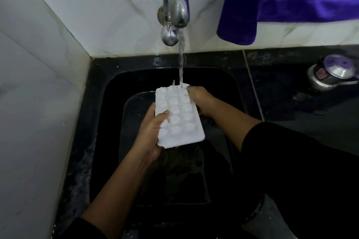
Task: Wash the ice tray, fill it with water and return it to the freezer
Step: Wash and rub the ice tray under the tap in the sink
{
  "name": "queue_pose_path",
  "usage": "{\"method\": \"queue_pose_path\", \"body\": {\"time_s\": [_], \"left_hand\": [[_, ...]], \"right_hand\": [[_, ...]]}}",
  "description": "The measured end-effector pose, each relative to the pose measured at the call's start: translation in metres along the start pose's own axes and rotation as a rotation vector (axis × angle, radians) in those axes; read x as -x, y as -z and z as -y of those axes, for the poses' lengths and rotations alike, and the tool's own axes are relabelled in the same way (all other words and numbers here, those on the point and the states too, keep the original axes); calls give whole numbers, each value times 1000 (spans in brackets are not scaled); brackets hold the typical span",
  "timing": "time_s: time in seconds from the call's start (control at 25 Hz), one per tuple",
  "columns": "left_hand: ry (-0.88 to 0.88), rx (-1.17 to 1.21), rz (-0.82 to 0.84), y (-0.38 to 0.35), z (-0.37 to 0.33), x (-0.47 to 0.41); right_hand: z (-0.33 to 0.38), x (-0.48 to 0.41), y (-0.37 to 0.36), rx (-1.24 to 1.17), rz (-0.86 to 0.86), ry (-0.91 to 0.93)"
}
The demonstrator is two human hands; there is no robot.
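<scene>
Now under tap — ice tray in left hand, right hand.

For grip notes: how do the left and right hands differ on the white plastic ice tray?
On the white plastic ice tray, the left hand grips the near left edge, the right hand the far right corner. Tap water lands beside the right hand, away from the left hand. Both grip it.

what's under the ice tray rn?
Black sink below the ice tray. The left hand and right hand grip its edges; their fingers underneath are covered, as is the sink floor straight below.
</scene>
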State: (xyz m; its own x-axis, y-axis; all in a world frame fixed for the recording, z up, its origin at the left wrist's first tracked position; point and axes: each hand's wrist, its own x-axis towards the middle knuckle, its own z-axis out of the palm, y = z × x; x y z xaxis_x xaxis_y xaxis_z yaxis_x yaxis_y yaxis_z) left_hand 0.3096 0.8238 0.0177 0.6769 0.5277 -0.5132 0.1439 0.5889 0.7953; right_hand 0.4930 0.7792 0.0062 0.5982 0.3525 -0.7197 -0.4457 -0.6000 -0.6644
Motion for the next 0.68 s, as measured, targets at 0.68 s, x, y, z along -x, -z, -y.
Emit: {"method": "queue_pose_path", "body": {"time_s": [0.68], "left_hand": [[21,-138,-82,-32,-18,-12]], "right_hand": [[-42,17,15,-117,72,-29]]}}
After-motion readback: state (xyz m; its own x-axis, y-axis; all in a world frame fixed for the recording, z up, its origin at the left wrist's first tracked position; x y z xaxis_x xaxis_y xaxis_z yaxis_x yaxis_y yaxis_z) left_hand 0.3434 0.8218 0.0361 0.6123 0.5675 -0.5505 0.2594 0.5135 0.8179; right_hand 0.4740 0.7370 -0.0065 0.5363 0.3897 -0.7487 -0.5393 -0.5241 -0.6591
